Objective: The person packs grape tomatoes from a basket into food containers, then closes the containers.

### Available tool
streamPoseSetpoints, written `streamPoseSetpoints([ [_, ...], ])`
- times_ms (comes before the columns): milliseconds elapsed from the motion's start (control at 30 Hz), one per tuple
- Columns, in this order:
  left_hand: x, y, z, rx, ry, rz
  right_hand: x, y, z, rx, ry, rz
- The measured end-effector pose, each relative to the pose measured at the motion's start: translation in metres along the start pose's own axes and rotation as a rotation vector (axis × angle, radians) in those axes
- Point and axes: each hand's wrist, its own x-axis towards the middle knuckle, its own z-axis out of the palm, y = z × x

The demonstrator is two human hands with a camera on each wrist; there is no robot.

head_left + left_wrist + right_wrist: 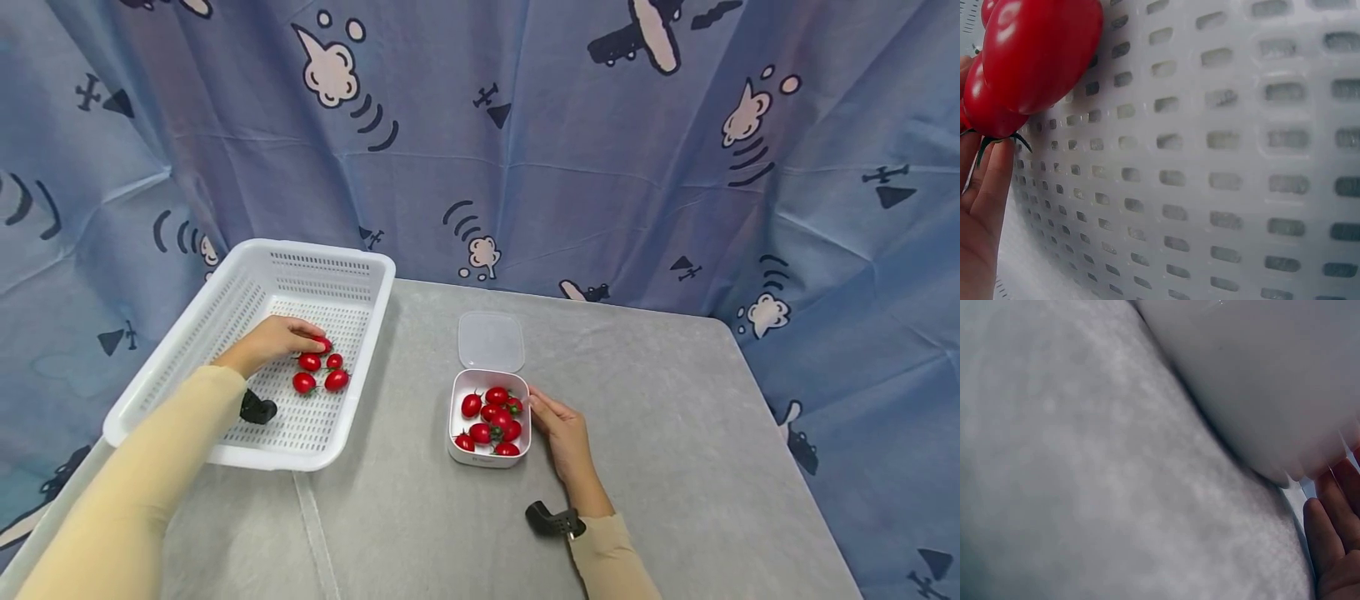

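Inside the white perforated basket [372, 333], my left hand [272, 342] pinches a red cherry tomato [324, 342] with its fingertips. Several more cherry tomatoes [337, 380] lie on the basket floor just below that hand. In the left wrist view the fingers sit around a tomato [988, 109] with a green calyx, partly covered by a bigger-looking one in front. Straight fingers of my right hand [562, 433] touch the right side of a small white box [487, 460], which holds several cherry tomatoes [480, 432].
Behind the box lies a translucent flat lid [491, 340], right by its back rim. The grey cloth-covered table [675, 433] extends to the right. A blue patterned curtain [450, 125] hangs along the table's back edge. Each wrist carries a black camera mount [553, 520].
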Motion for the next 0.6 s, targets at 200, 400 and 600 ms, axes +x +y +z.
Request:
streamPoseSetpoints([
  [200, 0.0010, 0.0009, 0.0003, -0.017, 0.000, -0.005, 0.0015, 0.0005, -0.0011, 0.011, 0.000, -0.001],
  [400, -0.0012, 0.0020, -0.0001, -0.022, 0.012, -0.014, 0.0004, -0.0006, -0.0023, -0.018, -0.005, -0.001],
  [600, -0.0053, 0.0093, -0.0047, -0.118, 0.083, 0.013, -0.0009, -0.0009, -0.0024, -0.043, -0.008, -0.007],
])
